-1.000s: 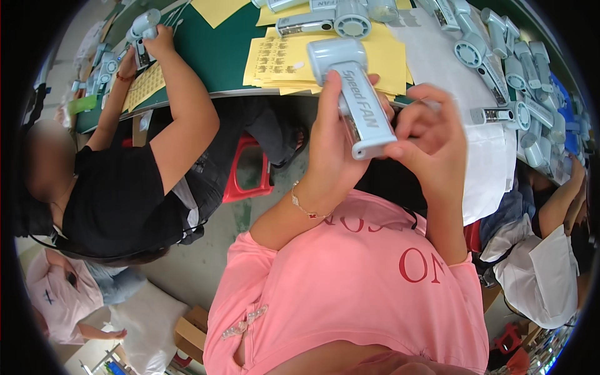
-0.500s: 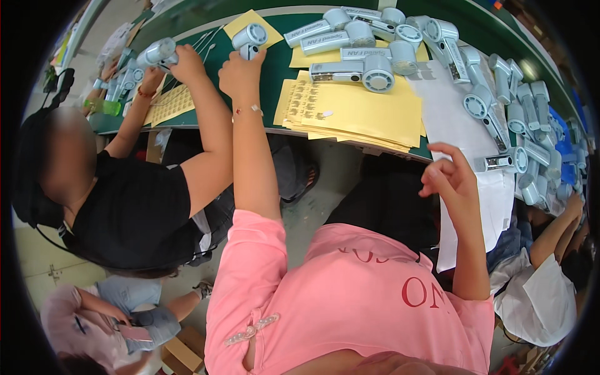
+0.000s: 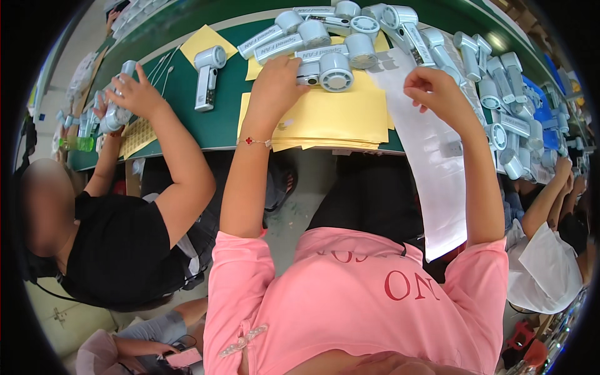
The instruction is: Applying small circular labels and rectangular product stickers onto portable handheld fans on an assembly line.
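Observation:
My left hand (image 3: 277, 80) reaches out over the green table (image 3: 178, 106) and closes around the handle of a grey hand-held fan (image 3: 335, 72) lying on a stack of yellow sheets (image 3: 331, 119). A red-beaded bracelet sits on that wrist. My right hand (image 3: 433, 89) hovers with curled fingers over a long white sheet (image 3: 437, 169), just below another grey fan (image 3: 409, 28). Whether it pinches anything I cannot tell. Several more grey fans (image 3: 294, 34) lie in a heap behind both hands.
A single grey fan (image 3: 205, 78) lies alone on the green table at left. A co-worker in black (image 3: 119, 250) handles a fan (image 3: 115, 109) by a yellow sticker sheet (image 3: 139, 134). Several fans (image 3: 500, 94) line the right side, near a person in white (image 3: 553, 269).
One second ago both hands held a fan near my chest. My left hand then set it far left on the table and has moved right onto another fan. My right hand rose over the white sheet.

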Demonstrator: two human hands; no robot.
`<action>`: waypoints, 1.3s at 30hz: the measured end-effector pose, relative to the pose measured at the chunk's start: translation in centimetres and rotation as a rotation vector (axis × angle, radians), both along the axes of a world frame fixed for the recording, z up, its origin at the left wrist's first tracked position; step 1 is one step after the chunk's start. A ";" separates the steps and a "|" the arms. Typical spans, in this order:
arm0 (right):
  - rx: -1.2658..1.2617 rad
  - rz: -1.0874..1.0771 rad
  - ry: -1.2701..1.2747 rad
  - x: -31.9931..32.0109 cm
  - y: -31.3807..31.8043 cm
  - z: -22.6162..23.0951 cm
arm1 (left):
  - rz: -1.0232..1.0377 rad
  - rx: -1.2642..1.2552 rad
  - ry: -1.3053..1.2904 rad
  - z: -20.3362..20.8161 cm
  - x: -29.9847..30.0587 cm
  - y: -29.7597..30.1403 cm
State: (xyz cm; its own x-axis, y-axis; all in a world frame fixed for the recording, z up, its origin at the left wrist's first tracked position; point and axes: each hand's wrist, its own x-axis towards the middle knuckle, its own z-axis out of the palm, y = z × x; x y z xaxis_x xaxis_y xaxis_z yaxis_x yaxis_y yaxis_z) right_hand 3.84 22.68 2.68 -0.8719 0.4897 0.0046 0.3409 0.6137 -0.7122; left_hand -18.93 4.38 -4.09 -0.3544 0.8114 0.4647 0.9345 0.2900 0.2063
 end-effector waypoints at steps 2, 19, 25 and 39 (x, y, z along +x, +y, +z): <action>0.028 0.015 -0.081 -1.6 0.9 -0.6 | 0.019 -0.055 -0.085 0.1 -0.3 0.0; 0.480 0.328 -0.152 -7.7 7.7 -5.6 | -0.222 0.984 -2.561 3.8 4.6 -2.9; 0.483 0.332 -0.019 -6.8 7.4 -5.6 | -0.298 0.990 -2.604 2.9 5.0 -3.6; 0.651 0.400 -0.055 -6.1 7.5 -6.2 | -0.133 0.523 -1.675 3.4 10.0 -5.6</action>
